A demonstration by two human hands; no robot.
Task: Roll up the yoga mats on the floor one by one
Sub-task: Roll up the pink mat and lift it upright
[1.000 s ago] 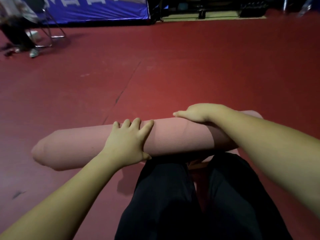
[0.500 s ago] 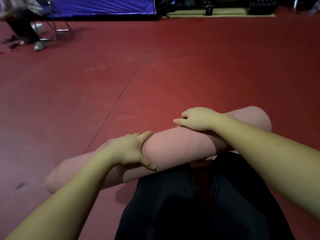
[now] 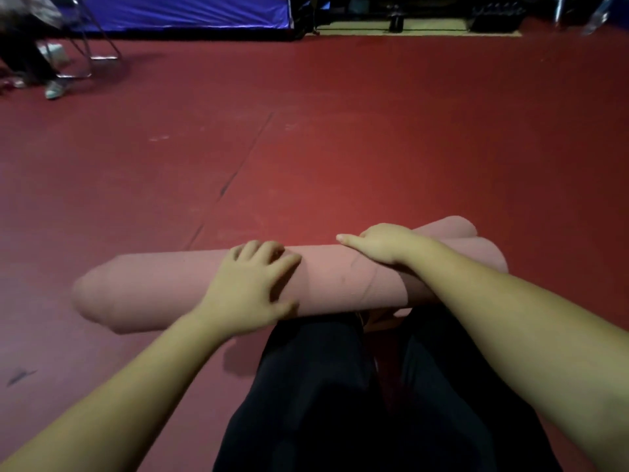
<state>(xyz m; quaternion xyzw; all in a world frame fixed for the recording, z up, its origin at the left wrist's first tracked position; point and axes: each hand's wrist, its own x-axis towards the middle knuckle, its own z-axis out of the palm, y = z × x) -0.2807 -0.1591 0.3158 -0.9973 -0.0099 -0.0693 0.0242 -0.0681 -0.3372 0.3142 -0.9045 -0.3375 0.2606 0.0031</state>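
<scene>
A pink yoga mat (image 3: 163, 291), rolled into a thick roll, lies crosswise in front of my knees on the red floor. Its right end (image 3: 456, 229) is uneven, with inner layers sticking out past the outer wrap. My left hand (image 3: 252, 287) lies on top of the roll near its middle, fingers spread and pressing, thumb on the near side. My right hand (image 3: 381, 247) holds the roll further right, its fingers curled over the far side and out of sight.
My legs in black trousers (image 3: 323, 403) are right behind the roll. The red floor (image 3: 374, 148) stretches ahead. At the far left a person's feet and a metal chair (image 3: 85, 59) stand by a blue banner (image 3: 183, 11).
The roll's left end, which dipped towards me half a second ago, has swung back level. My left hand went from gripping the near side to lying spread on top.
</scene>
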